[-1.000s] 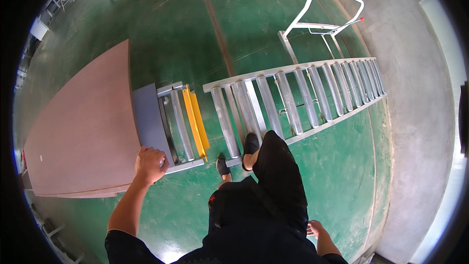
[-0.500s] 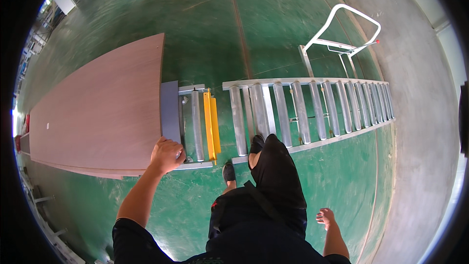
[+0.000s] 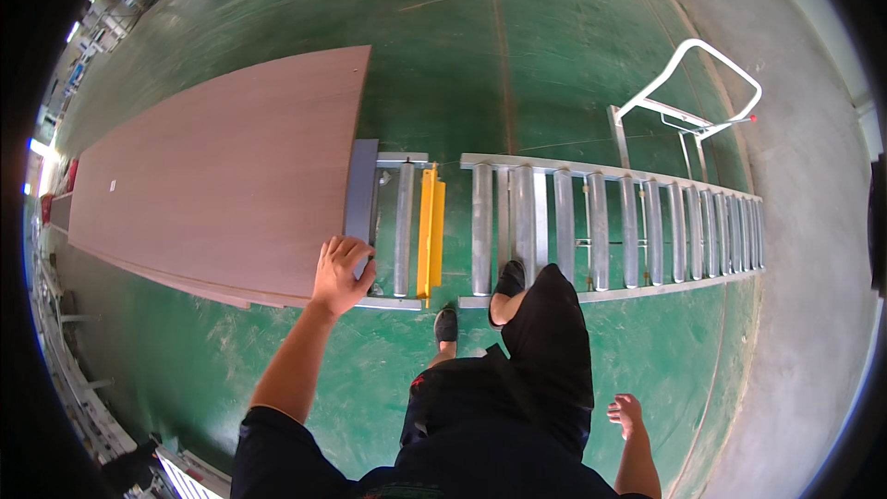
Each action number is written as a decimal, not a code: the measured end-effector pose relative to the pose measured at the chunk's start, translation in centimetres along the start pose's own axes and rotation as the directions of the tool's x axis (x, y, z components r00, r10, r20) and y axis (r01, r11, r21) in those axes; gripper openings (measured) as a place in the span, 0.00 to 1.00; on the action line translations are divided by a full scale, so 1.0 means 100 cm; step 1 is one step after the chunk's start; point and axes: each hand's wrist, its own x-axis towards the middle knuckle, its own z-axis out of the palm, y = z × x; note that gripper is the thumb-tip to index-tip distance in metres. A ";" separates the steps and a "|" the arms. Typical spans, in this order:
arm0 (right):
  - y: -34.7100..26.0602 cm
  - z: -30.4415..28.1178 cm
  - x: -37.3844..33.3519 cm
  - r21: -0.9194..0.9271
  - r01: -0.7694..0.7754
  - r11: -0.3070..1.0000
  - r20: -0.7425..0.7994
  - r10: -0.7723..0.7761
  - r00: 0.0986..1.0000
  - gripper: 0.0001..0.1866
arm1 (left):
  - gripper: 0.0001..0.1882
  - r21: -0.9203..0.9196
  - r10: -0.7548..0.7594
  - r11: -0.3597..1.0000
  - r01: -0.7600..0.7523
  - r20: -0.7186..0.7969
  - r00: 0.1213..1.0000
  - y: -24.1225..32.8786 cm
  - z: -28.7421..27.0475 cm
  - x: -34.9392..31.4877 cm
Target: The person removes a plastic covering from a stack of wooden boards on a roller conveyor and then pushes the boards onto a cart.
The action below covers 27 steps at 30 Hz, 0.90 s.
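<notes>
1. A broad, flat, pinkish-brown board lies at our left, with a smooth blue-grey panel showing from beneath its right-hand edge.
2. Our left hand rests at the board's near right corner, fingers bent; we cannot tell whether it grips the edge or merely presses there. Our right hand hangs free over the green painted floor, loosely curved, with nothing visible in its grasp.
3. Just beside the panel, a short silver metal roller section ends at a yellow angled metal bar. Across a gap stretches a long silver metal roller conveyor; beyond its far rail stands a white tubular metal handle.
4. Footing is a concern, we judge: one black shoe overlaps the long conveyor's near rail, and a turning roller could upset our balance if it bears weight.
5. The other risks lie at the edges. A push from one corner alone could skew the board; the yellow bar could snag anything sliding low; the gap could let a leading edge dip; and fingers caught under the corner could be pinched.
</notes>
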 end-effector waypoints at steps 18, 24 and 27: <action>-0.090 0.004 -0.014 -0.121 0.168 0.978 0.048 -0.163 0.985 0.16 | 0.18 -0.054 -0.855 0.446 0.893 0.269 0.443 -0.003 0.115 -0.252; -0.118 0.012 -0.029 -0.123 0.240 0.963 0.058 -0.234 0.970 0.17 | 0.22 -0.234 -0.892 0.186 0.954 0.367 0.264 -0.032 0.138 -0.261; -0.134 0.020 -0.034 -0.097 0.309 0.946 0.065 -0.304 0.950 0.17 | 0.24 -0.876 -0.937 -0.341 0.341 0.345 -0.051 -0.060 0.107 -0.233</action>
